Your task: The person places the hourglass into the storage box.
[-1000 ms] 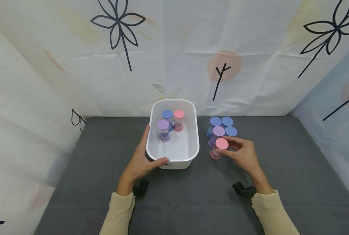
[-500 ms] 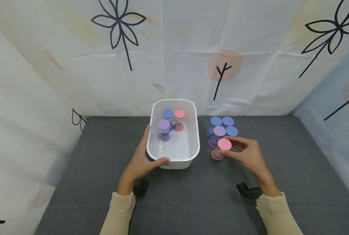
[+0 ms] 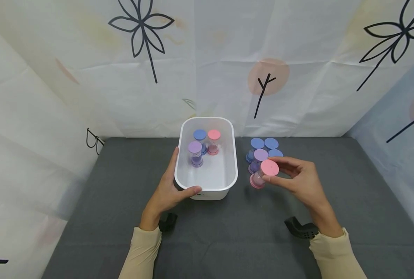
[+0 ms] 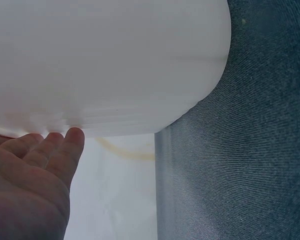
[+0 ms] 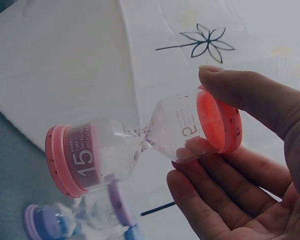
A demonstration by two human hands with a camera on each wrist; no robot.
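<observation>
My right hand (image 3: 299, 180) pinches a pink-capped hourglass (image 3: 269, 167) by its top end, thumb on one side and fingers on the other. It leans to the right, its lower cap close over the cloth. In the right wrist view, the glass (image 5: 167, 127) shows "15 minutes" above pink sand. My left hand (image 3: 168, 193) rests against the white plastic bin (image 3: 224, 174), thumb along the front rim and nearly straight fingers on the left wall (image 4: 115, 65). Inside the bin stand a blue hourglass (image 3: 200, 135), a pink hourglass (image 3: 213, 135) and a purple hourglass (image 3: 194, 148).
Behind the held hourglass, a purple-capped hourglass (image 3: 260, 155) stands with several blue-capped hourglasses (image 3: 257, 143); one is partly hidden by my right hand. Dark grey cloth (image 3: 227, 240) covers the table. A printed white curtain (image 3: 220, 89) hangs along the back edge.
My right hand has moved slightly right, tilting the top of the pink hourglass rightward and away from the purple one. The left hand and the bin stay in place.
</observation>
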